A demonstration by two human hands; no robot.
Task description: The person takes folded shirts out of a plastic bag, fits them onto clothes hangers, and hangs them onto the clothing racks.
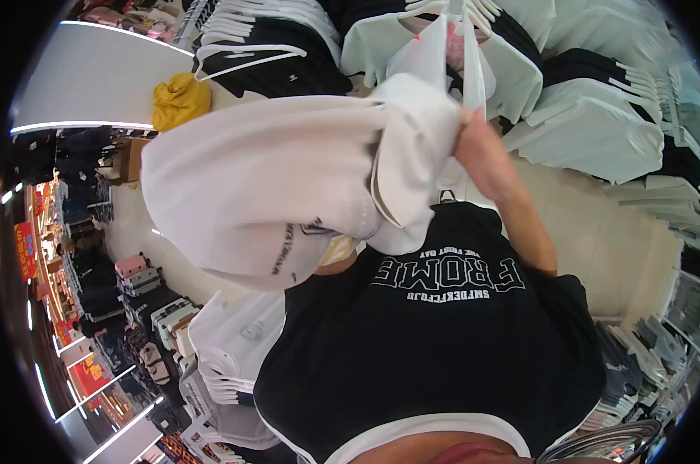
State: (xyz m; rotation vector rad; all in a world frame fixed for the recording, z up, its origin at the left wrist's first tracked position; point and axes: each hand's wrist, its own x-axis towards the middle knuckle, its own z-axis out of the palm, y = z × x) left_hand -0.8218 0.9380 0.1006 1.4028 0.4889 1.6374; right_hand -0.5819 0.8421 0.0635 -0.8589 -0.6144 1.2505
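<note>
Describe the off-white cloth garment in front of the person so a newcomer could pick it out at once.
Start at the black fabric top with white lettering, low in the picture. Above it, on the picture's left of the bare right hand, is the broad off-white cloth garment. Unlike the hanging white garments nearby, it bulges sideways, with small dark print near its lower edge.

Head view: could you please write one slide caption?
Right hand at the edge of a pale garment, among hanging clothes.
</note>
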